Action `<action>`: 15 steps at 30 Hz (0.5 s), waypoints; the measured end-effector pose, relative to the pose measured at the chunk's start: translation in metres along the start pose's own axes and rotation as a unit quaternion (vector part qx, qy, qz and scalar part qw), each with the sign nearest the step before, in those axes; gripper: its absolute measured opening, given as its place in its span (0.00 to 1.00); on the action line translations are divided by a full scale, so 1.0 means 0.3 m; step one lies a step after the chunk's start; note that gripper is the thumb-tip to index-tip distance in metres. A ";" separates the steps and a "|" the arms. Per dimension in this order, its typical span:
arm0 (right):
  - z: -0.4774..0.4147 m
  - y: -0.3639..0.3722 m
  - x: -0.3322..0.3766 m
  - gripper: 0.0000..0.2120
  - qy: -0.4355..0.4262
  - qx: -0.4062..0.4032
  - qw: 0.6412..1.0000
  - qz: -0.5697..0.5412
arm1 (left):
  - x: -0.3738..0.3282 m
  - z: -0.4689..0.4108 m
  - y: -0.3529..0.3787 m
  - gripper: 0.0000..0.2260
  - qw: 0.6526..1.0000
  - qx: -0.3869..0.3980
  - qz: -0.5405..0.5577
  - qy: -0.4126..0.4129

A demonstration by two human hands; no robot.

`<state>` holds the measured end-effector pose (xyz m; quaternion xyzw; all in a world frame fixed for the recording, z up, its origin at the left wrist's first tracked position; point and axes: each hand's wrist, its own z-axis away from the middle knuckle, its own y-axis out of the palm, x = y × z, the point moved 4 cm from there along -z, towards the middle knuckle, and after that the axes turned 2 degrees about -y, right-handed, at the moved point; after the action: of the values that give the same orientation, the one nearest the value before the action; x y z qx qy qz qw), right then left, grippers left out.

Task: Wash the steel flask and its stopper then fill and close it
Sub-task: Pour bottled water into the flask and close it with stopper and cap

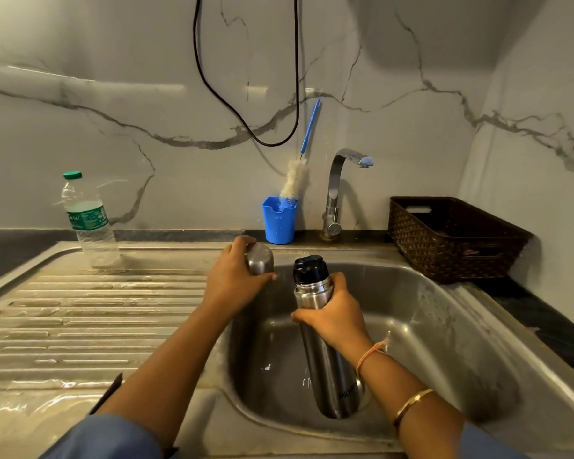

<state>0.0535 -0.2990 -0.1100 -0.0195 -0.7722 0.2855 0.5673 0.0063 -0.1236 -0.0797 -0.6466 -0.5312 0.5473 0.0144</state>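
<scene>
Right now my right hand (335,318) has its fingers (339,282) curled round the upper body of the steel flask (325,369), held tilted over the sink (428,326) basin, black stopper (309,268) seated in its neck. Just left of those fingers, my left hand (232,279) grips the steel cup lid (261,260) at the basin's far rim. Beyond them stand a blue cup (279,225) with a bottle brush (294,182) and the tap (337,190).

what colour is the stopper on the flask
Black, seen in the head view: the stopper tops the steel flask.
</scene>
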 end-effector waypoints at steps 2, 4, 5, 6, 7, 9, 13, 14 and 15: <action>-0.002 -0.009 -0.003 0.28 0.004 -0.010 1.000 -0.006 | -0.039 0.012 0.008 0.32 0.999 -0.030 0.032 0.022; -0.005 -0.015 -0.007 0.28 0.006 -0.019 1.000 -0.015 | -0.094 0.033 -0.019 0.32 0.986 -0.111 0.103 0.074; -0.007 -0.017 -0.009 0.28 0.008 -0.023 1.000 -0.018 | -0.123 0.042 -0.038 0.33 0.971 -0.159 0.136 0.115; -0.009 -0.020 -0.011 0.28 0.011 -0.030 0.999 -0.018 | -0.149 0.052 -0.055 0.33 0.954 -0.201 0.159 0.158; -0.011 -0.023 -0.013 0.28 0.014 -0.037 0.999 -0.017 | -0.167 0.060 -0.062 0.32 0.941 -0.226 0.169 0.188; -0.014 -0.027 -0.013 0.29 0.015 -0.045 0.999 -0.017 | -0.169 0.051 -0.039 0.32 0.960 -0.180 0.133 0.168; -0.014 -0.032 -0.014 0.29 0.022 -0.047 0.999 -0.013 | -0.028 0.065 0.112 0.31 0.995 0.071 -0.063 -0.029; -0.013 -0.033 -0.015 0.29 0.023 -0.048 0.999 -0.011 | -0.024 0.075 0.121 0.32 0.996 0.060 -0.059 -0.013; -0.015 -0.034 -0.014 0.29 0.022 -0.050 0.998 -0.010 | -0.037 0.073 0.110 0.32 0.999 0.029 -0.024 0.012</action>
<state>0.0619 -0.3072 -0.1081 -0.0461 -0.7726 0.2405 0.5858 0.0143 -0.1580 -0.1007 -0.6394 -0.5301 0.5544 0.0526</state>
